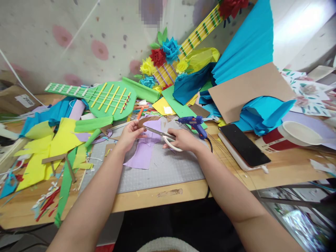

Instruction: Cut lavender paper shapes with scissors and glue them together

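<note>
Right hand [181, 139] clamped round white-handled scissors [162, 133], blades across lilac paper [140, 155] above gray cutting mat [173, 171]. Left hand [130, 135], thumb and fingers together, pinching curved brown cardboard [148, 120] beside lilac paper's top. Near right hand, blue glue gun [193, 123]. Farther out: green guitar-shaped craft [107, 105] left; black smartphone [244, 144], paper cup [278, 138] right.

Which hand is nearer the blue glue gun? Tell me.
Right. The right hand, holding scissors, is just beside the glue gun; the left hand is farther off, leftward.
</note>
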A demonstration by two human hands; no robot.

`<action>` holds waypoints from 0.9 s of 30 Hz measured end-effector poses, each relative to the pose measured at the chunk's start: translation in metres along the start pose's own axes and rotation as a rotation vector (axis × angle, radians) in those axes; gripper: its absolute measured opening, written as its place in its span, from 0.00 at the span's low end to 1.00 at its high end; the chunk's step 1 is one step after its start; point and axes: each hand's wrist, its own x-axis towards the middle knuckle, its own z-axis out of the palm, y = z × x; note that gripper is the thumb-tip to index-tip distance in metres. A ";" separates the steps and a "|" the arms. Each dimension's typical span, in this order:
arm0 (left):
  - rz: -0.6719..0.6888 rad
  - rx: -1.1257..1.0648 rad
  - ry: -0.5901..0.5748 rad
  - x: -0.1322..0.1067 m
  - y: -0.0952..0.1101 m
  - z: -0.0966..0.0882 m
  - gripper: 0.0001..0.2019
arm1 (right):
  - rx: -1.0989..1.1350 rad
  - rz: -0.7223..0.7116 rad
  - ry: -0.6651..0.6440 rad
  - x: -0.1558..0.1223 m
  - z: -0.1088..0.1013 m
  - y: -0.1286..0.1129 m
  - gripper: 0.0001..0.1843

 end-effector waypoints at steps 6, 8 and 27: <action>-0.008 0.000 0.047 0.000 -0.002 0.001 0.21 | -0.075 -0.023 -0.032 0.000 0.003 -0.003 0.32; -0.021 0.004 0.066 0.000 -0.002 0.001 0.23 | -0.091 -0.025 -0.039 0.000 0.005 -0.003 0.33; -0.051 -0.026 0.021 -0.001 -0.005 0.006 0.27 | -0.131 -0.008 -0.107 -0.003 0.006 -0.013 0.34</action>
